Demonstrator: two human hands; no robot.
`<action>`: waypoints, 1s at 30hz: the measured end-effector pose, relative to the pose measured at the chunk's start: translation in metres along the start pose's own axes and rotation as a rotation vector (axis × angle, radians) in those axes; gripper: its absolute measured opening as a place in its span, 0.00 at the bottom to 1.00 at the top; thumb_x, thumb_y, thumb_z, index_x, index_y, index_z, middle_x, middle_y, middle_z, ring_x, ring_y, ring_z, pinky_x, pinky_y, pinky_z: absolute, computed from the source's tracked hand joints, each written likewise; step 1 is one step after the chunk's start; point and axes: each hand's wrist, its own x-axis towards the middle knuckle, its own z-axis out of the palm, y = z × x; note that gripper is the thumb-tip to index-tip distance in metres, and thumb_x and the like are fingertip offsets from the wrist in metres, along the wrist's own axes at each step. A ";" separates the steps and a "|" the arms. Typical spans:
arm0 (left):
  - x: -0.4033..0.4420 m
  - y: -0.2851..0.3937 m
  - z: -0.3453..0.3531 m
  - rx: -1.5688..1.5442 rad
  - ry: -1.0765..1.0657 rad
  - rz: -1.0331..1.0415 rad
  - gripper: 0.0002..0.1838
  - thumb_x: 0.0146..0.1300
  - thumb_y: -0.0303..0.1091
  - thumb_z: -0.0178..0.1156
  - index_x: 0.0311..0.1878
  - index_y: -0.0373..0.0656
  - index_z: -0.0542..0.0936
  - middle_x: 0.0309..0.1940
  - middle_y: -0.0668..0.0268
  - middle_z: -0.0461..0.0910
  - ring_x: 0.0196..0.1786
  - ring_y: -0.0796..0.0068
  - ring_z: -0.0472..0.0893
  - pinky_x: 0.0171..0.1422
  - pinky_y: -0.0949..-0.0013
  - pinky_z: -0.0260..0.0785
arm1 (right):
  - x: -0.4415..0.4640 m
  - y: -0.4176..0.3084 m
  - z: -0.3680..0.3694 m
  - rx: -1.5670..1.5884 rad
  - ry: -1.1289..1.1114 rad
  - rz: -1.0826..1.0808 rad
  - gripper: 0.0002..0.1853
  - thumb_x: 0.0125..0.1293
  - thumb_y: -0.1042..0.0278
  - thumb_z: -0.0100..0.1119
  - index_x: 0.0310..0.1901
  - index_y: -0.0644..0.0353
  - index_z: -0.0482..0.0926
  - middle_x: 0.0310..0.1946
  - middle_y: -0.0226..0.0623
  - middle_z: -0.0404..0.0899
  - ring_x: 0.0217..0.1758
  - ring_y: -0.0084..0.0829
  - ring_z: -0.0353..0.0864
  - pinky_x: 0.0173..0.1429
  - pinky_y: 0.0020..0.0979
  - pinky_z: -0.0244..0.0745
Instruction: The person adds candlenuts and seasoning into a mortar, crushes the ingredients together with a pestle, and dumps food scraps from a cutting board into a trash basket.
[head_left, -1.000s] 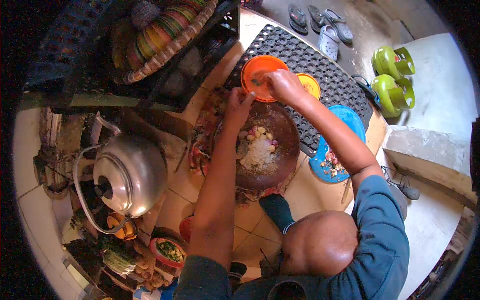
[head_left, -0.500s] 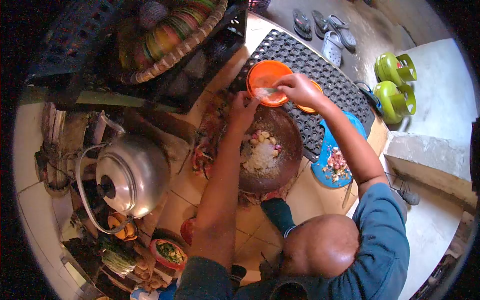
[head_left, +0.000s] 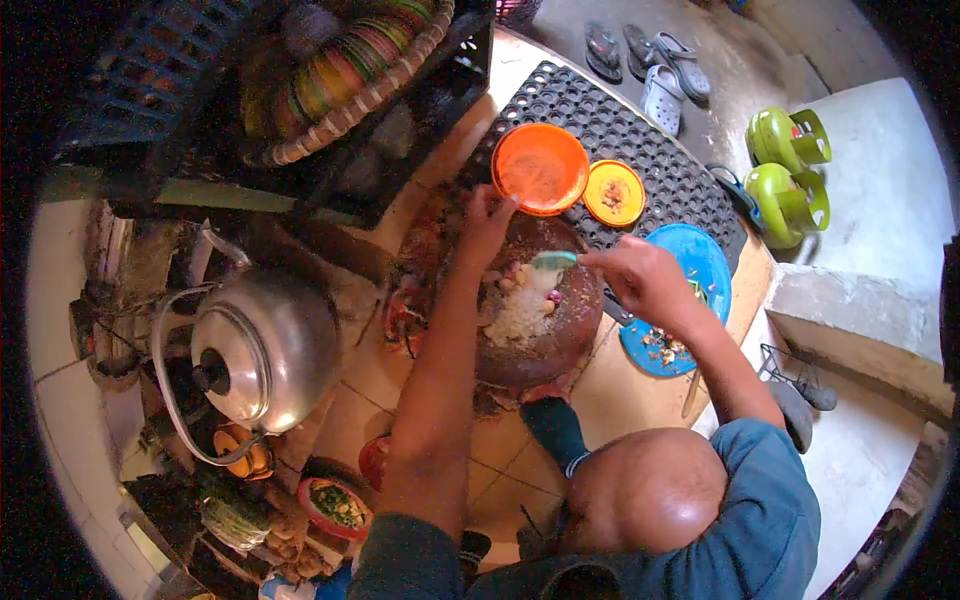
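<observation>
My right hand point(head_left: 650, 285) pinches the handle of a small teal spoon point(head_left: 556, 260). The spoon is over a wide brown stone mortar point(head_left: 575, 352), with white grains in its bowl. Inside the mortar lie a heap of white granular seasoning point(head_left: 520, 318) and several pale and purplish pieces that look like garlic and shallot. My left hand point(head_left: 484, 228) has its fingers closed on the near rim of an orange plastic tub point(head_left: 541, 168), just beyond the mortar. Some powdery content shows at the tub's bottom. Beside it is an orange-yellow lid point(head_left: 613, 192) with brown crumbs on it.
A blue plate point(head_left: 690, 245) with peelings lies at right, a knife point(head_left: 691, 395) near it. The tub stands on a black perforated mat point(head_left: 590, 110). At left is a big metal kettle point(head_left: 280, 345). Green gas cylinders point(head_left: 790, 200) and shoes point(head_left: 662, 98) are farther off.
My right hand has brought the spoon out of the orange tub, down and toward me, to above the mortar. The lid is now uncovered to view. My left hand stays at the tub's rim.
</observation>
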 end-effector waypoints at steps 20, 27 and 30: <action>-0.003 0.012 0.001 0.105 0.006 -0.002 0.18 0.61 0.44 0.61 0.44 0.38 0.72 0.39 0.60 0.78 0.44 0.68 0.76 0.51 0.65 0.68 | 0.112 0.076 0.016 0.373 0.085 0.077 0.12 0.60 0.71 0.56 0.43 0.63 0.83 0.33 0.41 0.84 0.37 0.31 0.83 0.45 0.32 0.76; -0.013 0.016 -0.007 0.089 0.029 0.000 0.23 0.61 0.40 0.60 0.57 0.42 0.69 0.49 0.56 0.75 0.54 0.68 0.74 0.59 0.62 0.66 | 0.065 0.062 0.000 0.523 0.237 0.211 0.12 0.61 0.69 0.55 0.42 0.61 0.83 0.34 0.40 0.84 0.37 0.30 0.83 0.45 0.31 0.75; -0.046 0.033 -0.023 0.242 0.065 0.106 0.26 0.62 0.39 0.59 0.62 0.44 0.67 0.55 0.55 0.73 0.59 0.62 0.72 0.63 0.61 0.63 | 0.023 0.032 0.007 0.442 0.205 0.111 0.13 0.56 0.71 0.58 0.44 0.59 0.82 0.33 0.38 0.83 0.33 0.34 0.81 0.41 0.34 0.76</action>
